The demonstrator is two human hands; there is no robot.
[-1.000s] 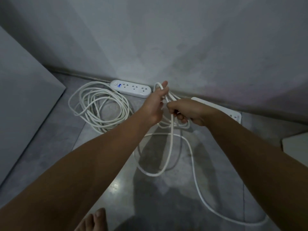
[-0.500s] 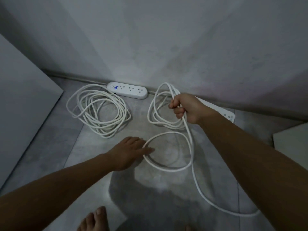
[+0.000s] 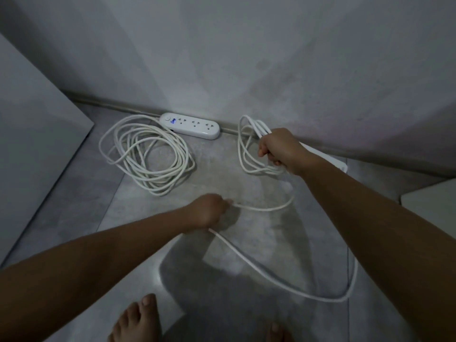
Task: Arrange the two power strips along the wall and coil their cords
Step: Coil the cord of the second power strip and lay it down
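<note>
A white power strip (image 3: pixel 190 125) lies along the foot of the wall, and its coiled cord (image 3: pixel 145 154) rests on the floor to its left. The second power strip (image 3: pixel 328 159) lies along the wall further right, mostly hidden behind my right forearm. My right hand (image 3: pixel 281 149) is shut on several loops of the second cord (image 3: pixel 246 149), held just above the floor. My left hand (image 3: pixel 209 211) is closed on the loose run of that same cord (image 3: pixel 266 208) lower down. From there the cord trails in a wide curve across the floor to the right.
A grey wall (image 3: pixel 246 58) runs along the back with a skirting strip at its foot. A pale panel (image 3: pixel 29 134) stands at the left and a white object's corner (image 3: pixel 431 201) at the right. My bare feet (image 3: pixel 138 319) are at the bottom edge.
My left hand left the loops, dropped to the floor and closed on the loose cord, pulling it left. My right hand keeps hold of the loops and has shifted slightly right.
</note>
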